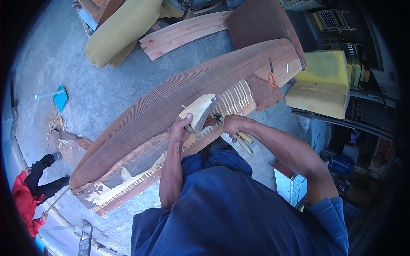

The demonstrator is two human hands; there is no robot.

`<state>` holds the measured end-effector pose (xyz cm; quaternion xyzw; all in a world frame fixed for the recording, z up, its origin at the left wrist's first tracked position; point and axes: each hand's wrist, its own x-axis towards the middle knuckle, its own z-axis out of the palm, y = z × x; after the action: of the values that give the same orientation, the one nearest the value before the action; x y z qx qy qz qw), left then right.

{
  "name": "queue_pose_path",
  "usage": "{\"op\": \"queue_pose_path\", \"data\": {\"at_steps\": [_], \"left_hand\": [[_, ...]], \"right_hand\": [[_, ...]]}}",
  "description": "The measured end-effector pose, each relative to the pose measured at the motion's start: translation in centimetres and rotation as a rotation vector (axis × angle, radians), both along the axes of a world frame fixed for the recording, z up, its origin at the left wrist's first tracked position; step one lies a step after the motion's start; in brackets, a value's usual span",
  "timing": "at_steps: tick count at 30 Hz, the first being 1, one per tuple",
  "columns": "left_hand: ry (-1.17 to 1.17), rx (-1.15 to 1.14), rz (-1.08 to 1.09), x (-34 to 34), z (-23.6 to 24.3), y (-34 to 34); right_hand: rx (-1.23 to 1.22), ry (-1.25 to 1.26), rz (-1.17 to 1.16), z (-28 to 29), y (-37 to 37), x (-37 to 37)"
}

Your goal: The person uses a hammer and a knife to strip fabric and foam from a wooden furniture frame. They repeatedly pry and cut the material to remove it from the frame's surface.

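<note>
A long sofa frame [141, 115] in ribbed brown upholstery lies across in front of me, its underside edge turned toward me. My left hand [180, 130] is closed on a loose flap of padding [200, 109], pale foam on one side and grey on the other, and holds it folded back. My right hand [232, 124] is wrapped round pliers [244, 147] with two yellow handles. Their dark head points at the frame's edge beside the flap; whether the jaws grip anything is too small to tell. Orange-handled scissors [272, 77] lie on the frame's right end.
Pale webbing strips [232, 96] cross an opening in the frame. A yellow foam seat [320, 87] stands at right. Behind lie a wooden board [183, 34] and a foam roll [121, 32]. At far left, a person in red [25, 205] holds a stick near a blue dustpan [60, 98].
</note>
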<state>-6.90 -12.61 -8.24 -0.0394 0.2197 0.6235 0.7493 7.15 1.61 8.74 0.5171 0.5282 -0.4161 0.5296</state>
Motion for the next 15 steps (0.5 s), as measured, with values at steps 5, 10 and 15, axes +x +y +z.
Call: {"op": "queue_pose_path", "data": {"at_steps": [5,10,15], "left_hand": [[-0.102,0.073,-0.041,-0.6,-0.5,0.5],[-0.146,0.126,-0.080,-0.4,-1.2,0.5],[-0.160,0.153,-0.104,-0.6,-1.2,0.8]], "right_hand": [[0.023,-0.095,0.086,-0.5,-0.3,-1.7],[0.019,-0.098,0.132,1.9,-0.7,-4.0],[0.032,-0.033,0.098,2.9,-0.9,-6.3]]}}
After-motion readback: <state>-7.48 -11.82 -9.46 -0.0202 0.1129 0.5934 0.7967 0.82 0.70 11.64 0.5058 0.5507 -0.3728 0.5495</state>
